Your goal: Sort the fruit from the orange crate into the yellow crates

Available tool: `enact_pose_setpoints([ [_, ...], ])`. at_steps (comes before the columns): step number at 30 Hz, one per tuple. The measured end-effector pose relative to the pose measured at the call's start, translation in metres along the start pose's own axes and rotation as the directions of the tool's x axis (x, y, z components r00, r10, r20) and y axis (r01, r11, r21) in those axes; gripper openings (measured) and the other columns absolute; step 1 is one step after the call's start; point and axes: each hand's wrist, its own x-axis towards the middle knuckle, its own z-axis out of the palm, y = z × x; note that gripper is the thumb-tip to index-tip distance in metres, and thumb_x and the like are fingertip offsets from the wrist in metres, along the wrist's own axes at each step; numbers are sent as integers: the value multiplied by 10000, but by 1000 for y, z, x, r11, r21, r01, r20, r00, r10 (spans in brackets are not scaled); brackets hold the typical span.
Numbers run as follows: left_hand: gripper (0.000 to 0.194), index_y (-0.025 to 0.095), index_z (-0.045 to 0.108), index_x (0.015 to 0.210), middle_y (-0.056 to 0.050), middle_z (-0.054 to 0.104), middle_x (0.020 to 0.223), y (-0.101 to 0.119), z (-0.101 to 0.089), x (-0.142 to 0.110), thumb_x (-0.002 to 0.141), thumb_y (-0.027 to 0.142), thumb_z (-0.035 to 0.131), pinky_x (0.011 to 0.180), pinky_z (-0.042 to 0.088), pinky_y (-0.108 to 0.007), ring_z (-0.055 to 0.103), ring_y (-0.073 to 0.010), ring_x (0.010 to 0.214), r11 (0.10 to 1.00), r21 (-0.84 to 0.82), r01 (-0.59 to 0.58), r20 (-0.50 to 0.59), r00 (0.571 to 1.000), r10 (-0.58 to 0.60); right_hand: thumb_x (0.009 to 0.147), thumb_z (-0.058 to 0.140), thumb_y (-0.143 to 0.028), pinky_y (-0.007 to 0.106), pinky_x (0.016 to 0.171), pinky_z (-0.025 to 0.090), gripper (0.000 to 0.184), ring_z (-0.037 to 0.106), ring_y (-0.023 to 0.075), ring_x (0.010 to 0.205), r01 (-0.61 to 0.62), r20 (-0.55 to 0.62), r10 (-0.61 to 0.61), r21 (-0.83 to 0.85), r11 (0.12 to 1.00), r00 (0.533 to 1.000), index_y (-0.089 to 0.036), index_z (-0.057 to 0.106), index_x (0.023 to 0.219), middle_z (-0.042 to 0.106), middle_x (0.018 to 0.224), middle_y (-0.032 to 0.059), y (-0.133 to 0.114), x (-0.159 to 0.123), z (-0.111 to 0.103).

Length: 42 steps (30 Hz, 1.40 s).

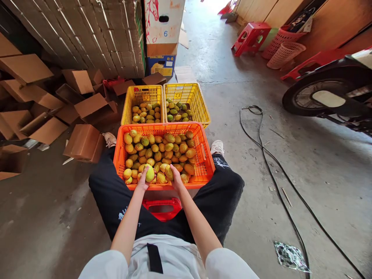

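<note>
An orange plastic crate (pixel 207 170) full of oval yellow-green fruit, mango-like in look, stands between my legs. Over its near side, my left hand (pixel 143 180) is closed around a light green-yellow fruit (pixel 150 174). To the right of it, my right hand (pixel 176 179) grips a darker, brownish-yellow fruit (pixel 169 173), thumb on top. Some of the fingers are hidden behind the fruit. Beyond the orange crate, two yellow crates touch side by side. The left yellow crate (pixel 127 104) has yellower fruit in it, and the right yellow crate (pixel 202 104) holds greener ones.
Under me is a red stool (pixel 176 209). Cardboard boxes (pixel 84 141) lie heaped at left, beside a tall strapped stack (pixel 116 38). A black hose (pixel 269 159) crosses the floor at right, near a motorcycle wheel (pixel 308 91). Farther back are a red stool and baskets (pixel 286 54).
</note>
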Motion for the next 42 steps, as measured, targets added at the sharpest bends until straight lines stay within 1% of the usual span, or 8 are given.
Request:
enact_pose_setpoints([
  [6, 310, 165, 637, 921, -77, 737, 857, -3, 1, 0, 722, 266, 853, 743, 636, -326, 750, -261, 923, 999, 32, -29, 18, 999, 28, 557, 863, -427, 297, 556, 551, 479, 665, 180, 630, 61, -46, -64, -60, 996, 997, -229, 640, 933, 709, 800, 1, 4, 0, 0],
  [11, 220, 154, 660, 897, -53, 714, 769, 0, 1, 0, 793, 294, 794, 669, 630, -288, 741, -218, 789, 1000, 25, 5, -66, 998, -3, 633, 747, -480, 310, 567, 554, 395, 670, 205, 692, 62, -23, -63, -73, 995, 998, -232, 653, 925, 712, 825, 8, 5, 3, -1],
  [20, 262, 138, 672, 983, -125, 762, 856, 2, 5, -2, 919, 391, 644, 746, 649, -368, 766, -283, 906, 995, 41, 92, 34, 995, -93, 684, 653, -534, 317, 523, 531, 395, 673, 217, 605, 10, 8, -10, -43, 999, 1000, -248, 629, 955, 711, 713, 0, 3, 4, 1],
  [25, 342, 115, 663, 983, -138, 757, 868, 3, 3, -2, 988, 427, 523, 740, 646, -350, 769, -259, 870, 993, 21, 112, 33, 993, -113, 746, 612, -494, 317, 507, 524, 326, 667, 214, 541, -57, 24, 57, -35, 998, 998, -250, 610, 963, 692, 657, -8, -1, 0, 4],
  [29, 322, 131, 644, 983, -127, 750, 871, 2, 1, -1, 902, 439, 691, 705, 645, -340, 763, -252, 828, 997, 34, 74, 37, 996, -76, 714, 685, -509, 310, 501, 527, 340, 662, 198, 534, -32, -1, 32, -52, 998, 999, -237, 609, 903, 684, 703, -3, -3, -3, 6],
  [33, 359, 158, 616, 958, -106, 747, 879, -2, -1, 0, 748, 312, 863, 712, 646, -332, 763, -263, 862, 998, 66, -2, 29, 1000, 0, 595, 842, -481, 307, 539, 548, 457, 655, 178, 561, 37, -1, -37, -74, 997, 999, -244, 598, 899, 681, 736, -11, -3, -6, 7],
  [37, 348, 163, 618, 933, -92, 736, 840, -5, -2, 1, 718, 269, 871, 745, 647, -336, 757, -267, 892, 997, 68, -31, 54, 998, 27, 522, 892, -407, 324, 611, 578, 505, 667, 173, 611, 48, -8, -49, -54, 997, 999, -248, 597, 899, 705, 786, -11, -2, -7, 7],
  [42, 229, 155, 634, 931, -70, 730, 794, -3, -3, 3, 802, 289, 767, 704, 643, -310, 751, -230, 808, 999, 48, 12, -14, 1000, -11, 540, 822, -433, 306, 557, 550, 427, 646, 172, 591, 51, -35, -55, -94, 994, 998, -233, 613, 853, 680, 738, -21, 0, -4, 5],
])
